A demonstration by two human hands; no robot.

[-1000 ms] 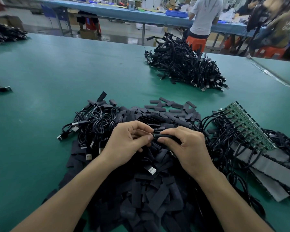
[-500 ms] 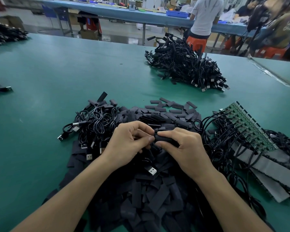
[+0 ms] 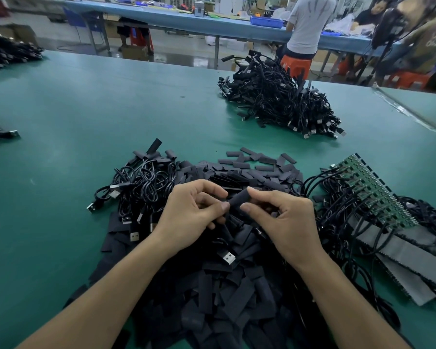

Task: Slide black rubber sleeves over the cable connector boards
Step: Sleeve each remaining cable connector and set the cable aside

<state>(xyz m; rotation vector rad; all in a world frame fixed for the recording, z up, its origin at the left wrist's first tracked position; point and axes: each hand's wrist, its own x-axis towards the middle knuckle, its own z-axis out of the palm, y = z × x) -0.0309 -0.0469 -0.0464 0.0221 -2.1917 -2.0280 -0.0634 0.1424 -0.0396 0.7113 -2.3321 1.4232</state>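
Both hands meet over a heap of flat black rubber sleeves (image 3: 227,293) in the head view. My left hand (image 3: 191,215) and my right hand (image 3: 285,222) pinch one black sleeve (image 3: 238,199) from either end, thumb and forefinger on it. What is inside the sleeve is hidden. A cable with a silver USB plug (image 3: 229,258) hangs below the hands. To the right lies a strip of green connector boards (image 3: 378,195) with black cables attached. A tangle of black cables (image 3: 141,187) sits left of the hands.
A large pile of black cables (image 3: 280,102) lies at the far middle of the green table (image 3: 86,117). Grey strips (image 3: 408,253) lie under the boards at right. Other cable heaps sit at the far left edge. People work at a blue bench behind.
The sleeve has turned to slant up towards the right, and more of it shows between the fingers. My right hand has opened its grip a little and shifted slightly right.
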